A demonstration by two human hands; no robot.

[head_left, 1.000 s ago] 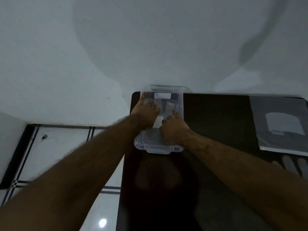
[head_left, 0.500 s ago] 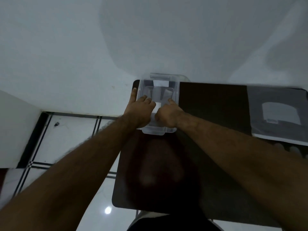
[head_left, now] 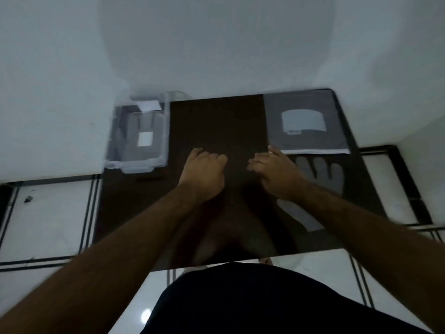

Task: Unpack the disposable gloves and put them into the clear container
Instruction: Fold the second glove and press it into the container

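While both hands hang over the dark counter [head_left: 216,121], nothing is held in either one. Farthest to the left of the counter's middle sits the clear container [head_left: 138,136], at the counter's far left corner, next to the white wall [head_left: 216,44]. Inside it lies a folded see-through glove [head_left: 142,131] with a small white square on top. Closer to the counter's middle is the left hand [head_left: 204,172]. Its fingers are curled in loosely and its grip is empty, a little above the dark top. Just to the right of the middle is the right hand [head_left: 274,172], fingers also bent and grip empty. Under and beside that hand, flat on the counter, lies another see-through glove [head_left: 320,174], with its fingers pointing toward the wall. Past that glove, at the counter's far right corner, lies the grey glove packet [head_left: 305,124] with a pale label on it. The right hand's fingertips are just beside the packet's near edge. Whether they touch it is too blurry to tell. Below the counter's near edge is the person's dark clothing [head_left: 252,302].
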